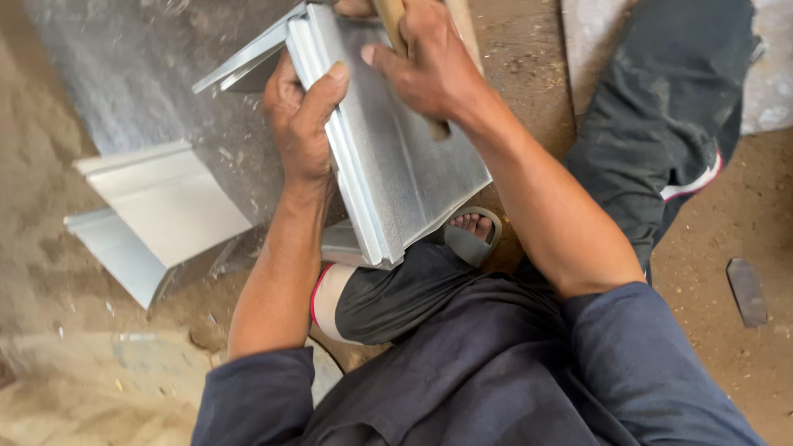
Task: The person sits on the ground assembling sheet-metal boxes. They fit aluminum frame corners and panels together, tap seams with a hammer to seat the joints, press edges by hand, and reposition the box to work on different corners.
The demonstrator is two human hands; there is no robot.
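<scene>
A folded piece of shiny sheet metal (396,157) rests tilted against my knee, its long folded edge toward the left. My left hand (299,124) grips that folded edge, thumb on top. My right hand (425,62) is closed around a wooden handle (391,21), which lies across the upper face of the sheet; the tool's head is out of view. My foot in a grey sandal (472,235) shows just below the sheet.
Another bent sheet-metal piece (157,211) lies on the dirt floor to the left. A large flat metal sheet (124,66) lies at the top left. A small dark flat piece (747,291) sits on the ground at the right.
</scene>
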